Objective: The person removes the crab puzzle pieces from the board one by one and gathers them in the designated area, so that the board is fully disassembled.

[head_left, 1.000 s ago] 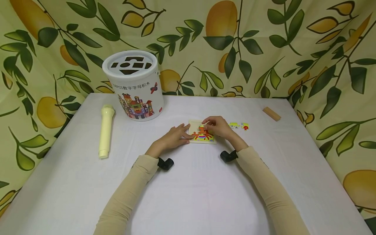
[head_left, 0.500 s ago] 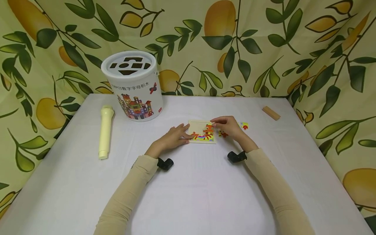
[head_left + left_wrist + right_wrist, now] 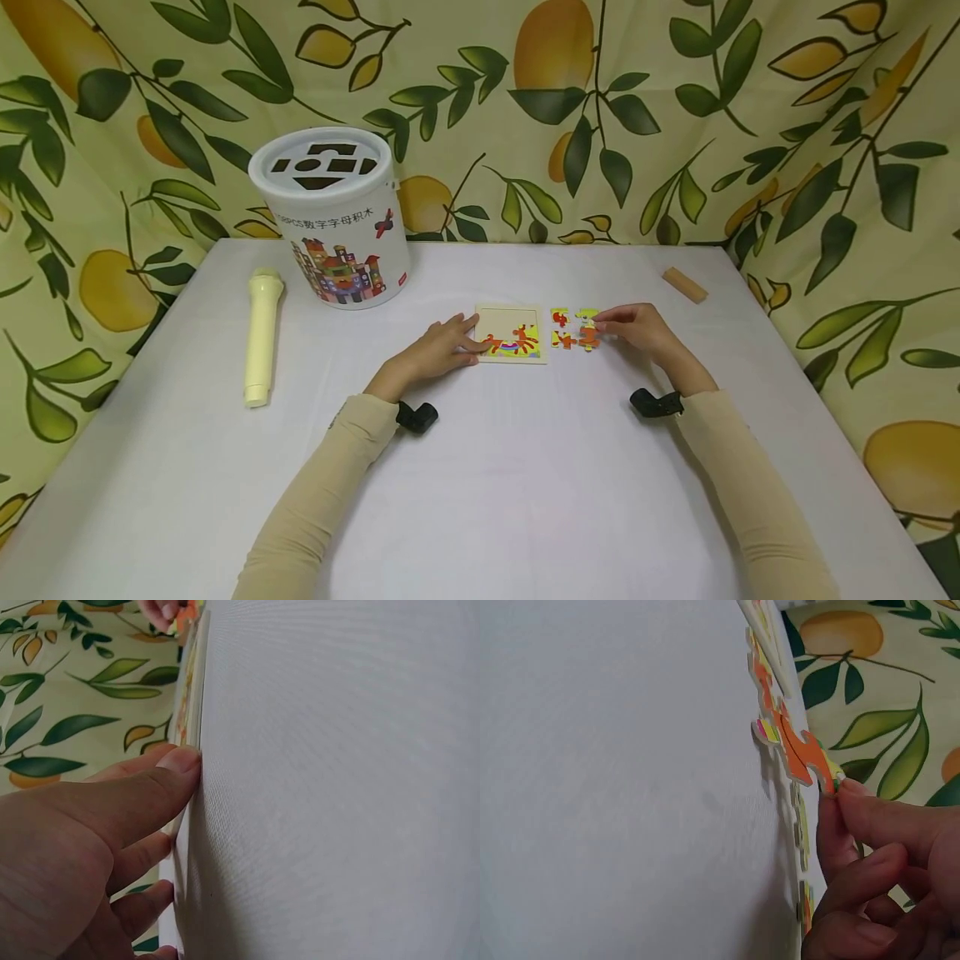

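A square wooden puzzle board (image 3: 495, 322) lies in the middle of the table, its lower part filled with colourful pieces and its upper left bare wood. My left hand (image 3: 437, 350) rests at the board's left side with fingers spread; its thumb touches the near edge in the left wrist view. Right of the board, my right hand (image 3: 639, 323) pinches an orange jigsaw piece (image 3: 799, 754) between thumb and fingertip, held slightly raised over the table. Beside it lie other loose jigsaw pieces, including a red and yellow one (image 3: 560, 317) and another (image 3: 562, 340) below it.
A white block bucket (image 3: 337, 225) with a cut-out lid stands at the back left. Near it lies a pale yellow microphone-shaped tube (image 3: 262, 337). A small brown wooden block (image 3: 684, 284) sits at the back right. Patterned cloth (image 3: 555, 50) hangs behind the table.
My right hand has moved right from the board, carrying the orange piece out to the loose pieces. More bare wood now shows on the board. My left hand has stayed by the board.
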A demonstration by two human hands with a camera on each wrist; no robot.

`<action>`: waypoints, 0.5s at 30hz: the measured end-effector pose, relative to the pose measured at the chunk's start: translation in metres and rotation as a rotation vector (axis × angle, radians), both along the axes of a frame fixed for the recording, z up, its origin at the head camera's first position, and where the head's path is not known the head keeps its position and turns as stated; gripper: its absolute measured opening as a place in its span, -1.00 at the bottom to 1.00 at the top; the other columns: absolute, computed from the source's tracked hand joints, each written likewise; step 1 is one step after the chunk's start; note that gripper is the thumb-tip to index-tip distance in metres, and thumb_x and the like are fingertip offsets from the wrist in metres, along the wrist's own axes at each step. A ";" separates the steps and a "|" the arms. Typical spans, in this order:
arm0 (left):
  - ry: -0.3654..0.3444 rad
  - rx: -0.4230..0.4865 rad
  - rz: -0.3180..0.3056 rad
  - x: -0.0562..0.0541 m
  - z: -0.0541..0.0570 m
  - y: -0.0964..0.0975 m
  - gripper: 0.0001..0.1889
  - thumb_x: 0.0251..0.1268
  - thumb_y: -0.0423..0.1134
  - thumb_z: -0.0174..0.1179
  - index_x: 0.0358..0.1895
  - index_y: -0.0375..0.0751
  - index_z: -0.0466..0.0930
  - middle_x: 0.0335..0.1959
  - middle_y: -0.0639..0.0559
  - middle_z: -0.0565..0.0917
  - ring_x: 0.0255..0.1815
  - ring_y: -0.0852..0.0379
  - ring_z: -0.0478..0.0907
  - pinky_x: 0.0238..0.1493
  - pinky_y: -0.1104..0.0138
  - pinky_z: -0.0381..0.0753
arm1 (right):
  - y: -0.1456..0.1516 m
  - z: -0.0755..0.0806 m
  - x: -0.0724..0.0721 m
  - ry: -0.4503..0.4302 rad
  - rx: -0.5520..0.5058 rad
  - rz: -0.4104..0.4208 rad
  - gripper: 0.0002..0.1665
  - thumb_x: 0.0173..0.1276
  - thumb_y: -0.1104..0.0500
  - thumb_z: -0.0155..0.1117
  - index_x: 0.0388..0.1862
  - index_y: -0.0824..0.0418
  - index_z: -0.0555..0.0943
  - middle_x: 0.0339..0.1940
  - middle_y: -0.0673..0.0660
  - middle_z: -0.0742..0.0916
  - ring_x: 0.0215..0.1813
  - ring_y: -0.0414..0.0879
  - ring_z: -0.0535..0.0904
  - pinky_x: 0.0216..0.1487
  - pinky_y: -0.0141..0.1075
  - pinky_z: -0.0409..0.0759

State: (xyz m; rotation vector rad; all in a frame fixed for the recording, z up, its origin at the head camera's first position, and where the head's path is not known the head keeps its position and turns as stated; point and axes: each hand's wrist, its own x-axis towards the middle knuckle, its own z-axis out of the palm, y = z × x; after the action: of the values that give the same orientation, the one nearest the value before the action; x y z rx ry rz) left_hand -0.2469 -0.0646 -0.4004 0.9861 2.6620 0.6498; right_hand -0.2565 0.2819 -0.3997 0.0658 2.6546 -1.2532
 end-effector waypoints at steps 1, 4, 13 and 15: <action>-0.001 0.001 0.002 0.000 0.000 0.000 -0.64 0.27 -0.15 0.12 0.14 -0.01 0.51 0.43 -0.18 0.11 0.47 -0.22 -0.08 0.33 -0.22 -0.07 | 0.002 -0.001 0.000 -0.006 0.008 0.005 -0.61 0.28 0.10 0.21 0.01 0.31 0.59 0.06 0.27 0.60 -0.14 -0.08 0.35 -0.28 -0.43 0.41; -0.006 0.005 0.005 -0.001 -0.001 0.000 -0.64 0.27 -0.16 0.12 0.14 -0.02 0.52 0.43 -0.17 0.11 0.47 -0.22 -0.09 0.34 -0.22 -0.08 | 0.005 -0.004 -0.001 -0.016 0.031 0.012 -0.64 0.30 0.14 0.19 0.00 0.33 0.59 0.07 0.28 0.58 -0.12 -0.05 0.34 -0.28 -0.43 0.40; -0.017 0.025 0.002 -0.001 -0.002 -0.001 -0.64 0.28 -0.16 0.12 0.14 -0.03 0.51 0.44 -0.19 0.10 0.47 -0.23 -0.10 0.33 -0.23 -0.10 | 0.000 -0.004 0.001 0.030 0.114 -0.043 -0.68 0.28 0.18 0.18 -0.08 0.36 0.63 -0.07 0.30 0.64 -0.24 -0.09 0.41 -0.35 -0.44 0.42; -0.019 0.029 -0.001 -0.001 -0.002 -0.001 -0.64 0.27 -0.17 0.12 0.15 -0.03 0.50 0.43 -0.20 0.09 0.47 -0.23 -0.10 0.33 -0.23 -0.10 | -0.001 -0.002 0.002 0.038 0.133 -0.059 -0.68 0.27 0.17 0.19 -0.10 0.36 0.64 -0.13 0.29 0.65 -0.30 -0.11 0.43 -0.39 -0.44 0.44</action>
State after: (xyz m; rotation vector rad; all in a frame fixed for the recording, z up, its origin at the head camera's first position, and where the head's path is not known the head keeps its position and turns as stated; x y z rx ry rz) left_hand -0.2482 -0.0652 -0.4026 0.9841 2.6424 0.6965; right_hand -0.2550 0.2809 -0.4019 0.1425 2.7852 -1.1040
